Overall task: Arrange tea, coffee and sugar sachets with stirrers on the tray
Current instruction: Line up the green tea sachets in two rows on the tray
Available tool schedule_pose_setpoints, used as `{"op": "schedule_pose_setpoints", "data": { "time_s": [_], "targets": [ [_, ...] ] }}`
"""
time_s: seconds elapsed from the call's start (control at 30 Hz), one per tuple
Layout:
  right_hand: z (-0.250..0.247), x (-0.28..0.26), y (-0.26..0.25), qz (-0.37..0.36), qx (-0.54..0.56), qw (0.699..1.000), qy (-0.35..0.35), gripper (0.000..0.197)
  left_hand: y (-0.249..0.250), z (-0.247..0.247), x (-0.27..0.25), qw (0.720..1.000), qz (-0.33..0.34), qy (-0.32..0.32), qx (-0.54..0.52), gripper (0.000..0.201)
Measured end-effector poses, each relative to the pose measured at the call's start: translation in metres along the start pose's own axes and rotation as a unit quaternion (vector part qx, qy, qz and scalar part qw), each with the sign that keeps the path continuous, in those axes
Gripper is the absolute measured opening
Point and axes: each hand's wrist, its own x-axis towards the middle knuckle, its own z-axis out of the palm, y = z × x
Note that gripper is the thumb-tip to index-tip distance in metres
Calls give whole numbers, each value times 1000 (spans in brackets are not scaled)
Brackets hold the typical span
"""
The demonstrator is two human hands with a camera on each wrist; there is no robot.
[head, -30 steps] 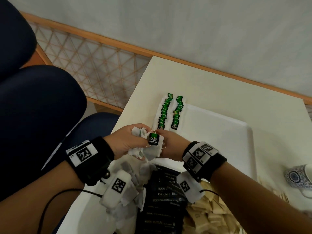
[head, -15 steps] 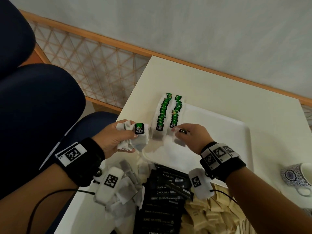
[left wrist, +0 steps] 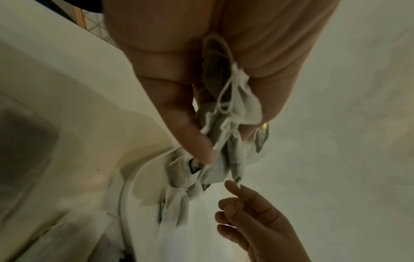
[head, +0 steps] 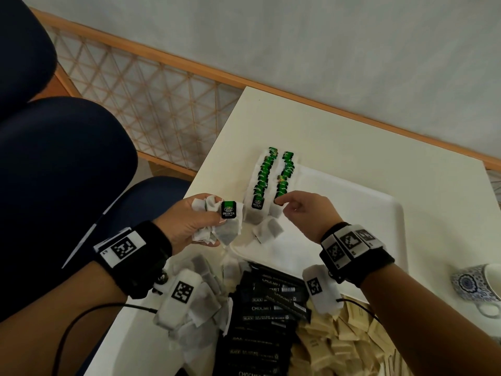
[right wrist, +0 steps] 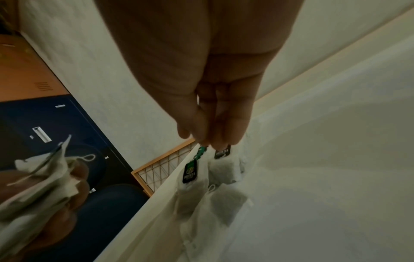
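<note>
While my right hand (head: pixel 306 213) reaches to the near end of the tea rows at centre frame, its forefinger and thumb close on the green tag of the last tea bag (head: pixel 267 230) laid there; the wrist view shows fingertips (right wrist: pixel 215 140) meeting just above that tag, so I judge it a light pinch, though whether the tag is truly gripped I cannot tell. My left hand (head: pixel 189 223), left of centre, is curled round a bunch of tea bags (head: pixel 217 229), one green tag (head: pixel 228 209) sticking out toward the rows. Both rows of tea bags (head: pixel 271 180) run along the left edge of the white tray (head: pixel 366 213), tags overlapping like scales. Lower in the frame, off the tray, lie loose tea bags (head: pixel 200 308), black coffee sachets (head: pixel 265 321) and pale sugar sachets (head: pixel 339 348); stirrers I cannot make out. A patterned cup (head: pixel 477 286) stands at the right edge.

These bags should handle as almost weightless, soft and crushable, with thin strings that snag on neighbours. I would take each by its stiff card tag, or by the paper's top edge, never squeezing the filled pouch, and lower it flat so the row beneath is not dragged askew.
</note>
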Motion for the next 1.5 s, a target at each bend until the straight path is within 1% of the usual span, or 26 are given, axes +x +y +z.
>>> {"op": "schedule_pose_setpoints", "data": {
  "time_s": [0.03,0.07,0.13,0.17,0.27,0.3,0.37,0.43,0.5,0.6,0.7,0.77,0.9,0.97,1.07,1.1,1.2,1.3,1.33,1.4,1.5],
  "targets": [
    [0,1,0,-1,-19,1000,16,30,-1,-1,0,1000,0,1,0,22],
    [0,3,0,2,-34,999,14,25,-2,-2,0,1000,-1,3,-1,23],
    [2,2,1,13,-71,997,-37,17,-3,-4,1,1000,-4,10,-5,22],
    [5,1,1,14,-93,993,-66,17,-3,-5,1,1000,-5,12,-6,21],
    [19,-2,-1,-23,-154,980,-127,18,-5,-4,1,1000,-6,12,-8,23],
    [25,-3,-3,-37,-177,974,-138,22,-5,-4,1,1000,-8,10,-8,23],
    [36,-2,-5,-46,-214,965,-147,36,-5,-2,1,1000,-12,4,-12,25],
    [42,0,-7,-45,-245,957,-148,44,-5,0,1,1000,-15,-3,-17,25],
    [45,1,-7,-60,-283,944,-155,41,-4,1,1,1000,-12,-6,-10,24],
    [46,0,-8,-91,-336,925,-148,27,-3,1,1,1000,-6,-7,1,22],
    [43,-3,-3,-97,-359,914,-162,26,-3,1,1,1000,-4,-3,-1,21],
    [35,-6,3,-98,-340,916,-190,25,-3,1,0,1000,-3,-8,-3,21],
    [11,-10,8,-92,-175,958,-207,15,-5,2,0,1000,-6,-4,3,20],
    [2,-3,9,-61,-120,972,-194,16,-5,4,0,1000,-7,-4,3,20],
    [-6,13,19,12,-64,985,-160,10,-4,6,0,1000,-3,-16,5,18],
    [-8,17,23,42,-32,986,-157,9,-3,7,0,1000,-1,-20,6,18],
    [-11,23,33,121,66,981,-134,17,-2,7,0,1000,2,-26,-2,20],
    [-9,25,40,187,162,965,-90,21,-3,6,1,999,-4,-25,-22,17],
    [-8,25,42,201,182,959,-78,25,-4,6,2,999,-7,-23,-25,17],
    [-7,25,45,202,174,961,-69,30,-5,6,2,999,-12,-22,-22,21],
    [-9,22,44,166,104,979,-49,18,-6,7,2,1000,-9,-24,-7,25]
  ]
}}
